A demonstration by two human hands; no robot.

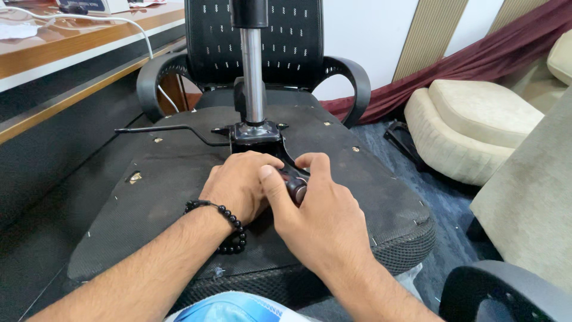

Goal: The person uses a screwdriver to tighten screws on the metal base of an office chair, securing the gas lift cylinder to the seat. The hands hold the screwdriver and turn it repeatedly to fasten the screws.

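An office chair seat (pixel 179 179) lies upside down in front of me, its black underside facing up. A metal gas-lift column (pixel 253 77) rises from the black mechanism plate (pixel 255 134) at its middle. A thin black lever (pixel 161 128) sticks out to the left. My left hand (pixel 238 185), with a black bead bracelet on the wrist, rests closed on the mechanism. My right hand (pixel 316 214) grips a round black knob (pixel 296 189) on the mechanism's near side.
A second black mesh office chair (pixel 256 42) stands upright behind the seat. A wooden desk (pixel 71 48) runs along the left. Cream cushioned seats (pixel 471 119) and a maroon curtain (pixel 476 56) sit at right. Another chair armrest (pixel 506 292) shows bottom right.
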